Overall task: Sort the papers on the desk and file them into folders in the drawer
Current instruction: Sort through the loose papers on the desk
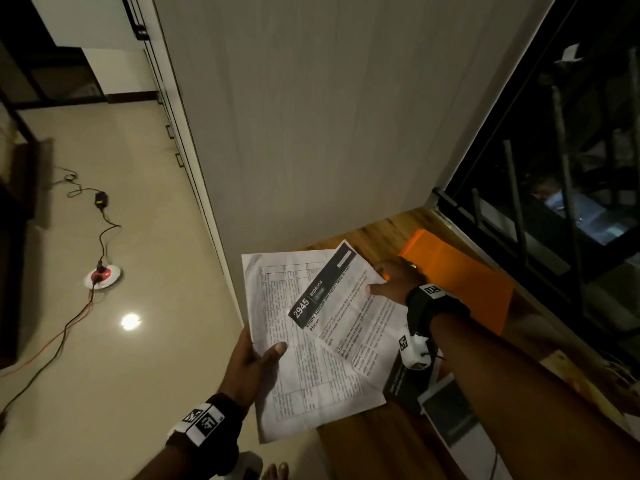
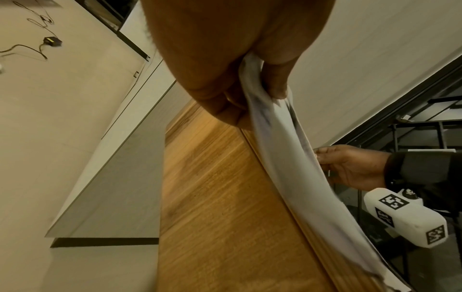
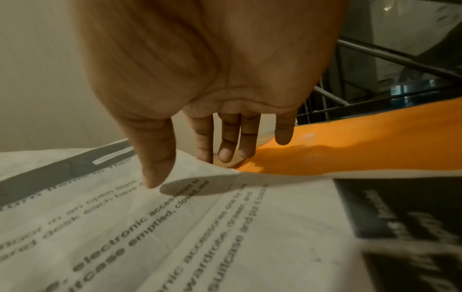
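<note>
Over the wooden desk's [image 1: 377,445] left edge, my left hand [image 1: 263,355] grips a white sheet printed with a table [image 1: 294,368], thumb on top. Across it lies a second sheet with a black "2945 BEDROOM" band [image 1: 349,317]. My right hand [image 1: 381,282] pinches that sheet's far edge, thumb on top and fingers [image 3: 225,152] under it. In the left wrist view the papers [image 2: 282,142] hang bent from my left hand [image 2: 252,92] above the desk [image 2: 220,197]. An orange folder [image 1: 460,282] lies on the desk just beyond my right hand, also in the right wrist view [image 3: 350,150].
A dark booklet [image 1: 405,386] and a white-edged item [image 1: 446,410] lie on the desk under my right forearm. A pale cabinet panel [image 1: 311,116] rises behind the desk, a barred window [image 1: 554,168] to the right. Cables, an adapter [image 1: 101,199] and a round socket [image 1: 102,276] lie on the floor.
</note>
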